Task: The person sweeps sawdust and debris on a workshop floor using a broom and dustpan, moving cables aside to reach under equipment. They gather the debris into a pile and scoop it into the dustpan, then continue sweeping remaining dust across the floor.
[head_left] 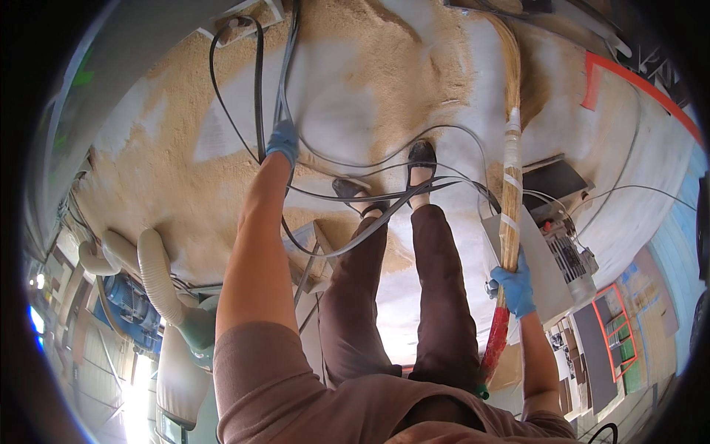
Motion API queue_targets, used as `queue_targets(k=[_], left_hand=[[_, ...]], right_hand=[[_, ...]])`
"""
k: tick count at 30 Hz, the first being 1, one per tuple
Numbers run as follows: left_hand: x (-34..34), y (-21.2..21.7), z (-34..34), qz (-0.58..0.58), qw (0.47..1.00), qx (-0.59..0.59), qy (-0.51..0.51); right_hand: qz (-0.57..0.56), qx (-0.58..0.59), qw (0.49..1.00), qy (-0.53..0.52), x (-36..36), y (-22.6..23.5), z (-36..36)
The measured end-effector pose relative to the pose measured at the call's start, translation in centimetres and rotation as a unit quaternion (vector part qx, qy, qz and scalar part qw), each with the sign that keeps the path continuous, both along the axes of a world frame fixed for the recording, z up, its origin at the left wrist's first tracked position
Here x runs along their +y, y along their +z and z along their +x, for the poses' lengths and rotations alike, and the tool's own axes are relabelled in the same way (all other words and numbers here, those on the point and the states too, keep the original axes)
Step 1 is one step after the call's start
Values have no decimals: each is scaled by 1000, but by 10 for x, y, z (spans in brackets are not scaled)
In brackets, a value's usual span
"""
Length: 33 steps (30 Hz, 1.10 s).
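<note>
My left hand (pixel 282 140), in a blue glove, is closed around several dark cables (pixel 260 89), holding them up off the floor. From it the cables loop down in front of my legs and across to the right. My right hand (pixel 515 285), also blue-gloved, grips a long straw broom (pixel 512 166) bound with white bands. The broom's lower end is red with a green tip, close to my body. Its straw bristles reach the floor at the top of the view, beside heaps of sawdust (pixel 429 66).
Sawdust covers much of the pale floor (pixel 333 111). A motor unit (pixel 569 251) with a grey housing stands right of my legs. Ribbed hoses (pixel 157 270) and a blue machine (pixel 126 311) are at the left. An orange-red line (pixel 643 85) marks the floor at the right.
</note>
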<state>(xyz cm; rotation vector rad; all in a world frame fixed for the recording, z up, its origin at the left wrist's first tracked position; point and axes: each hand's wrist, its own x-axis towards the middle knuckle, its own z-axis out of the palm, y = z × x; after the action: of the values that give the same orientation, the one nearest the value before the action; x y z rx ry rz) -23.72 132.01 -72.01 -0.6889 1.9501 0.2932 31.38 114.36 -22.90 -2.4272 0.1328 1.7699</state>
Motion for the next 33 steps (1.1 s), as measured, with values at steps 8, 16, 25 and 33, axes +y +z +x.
queue_targets(k=[8,16,25,33], left_hand=[[-50,6,11,-151,429,24,890],[-47,39,42,-152,194,-4,969],[19,121,98,-107,91,23,990],[87,83,93,173,208,32,962]], right_hand=[[-22,-29,999,13,1,-14,-9],[-8,-23,1000,-12,2,-16,-12],[-30,-35,999,-18,-1,-19,-14],[-37,-46,998,-10,6,-18,-19]])
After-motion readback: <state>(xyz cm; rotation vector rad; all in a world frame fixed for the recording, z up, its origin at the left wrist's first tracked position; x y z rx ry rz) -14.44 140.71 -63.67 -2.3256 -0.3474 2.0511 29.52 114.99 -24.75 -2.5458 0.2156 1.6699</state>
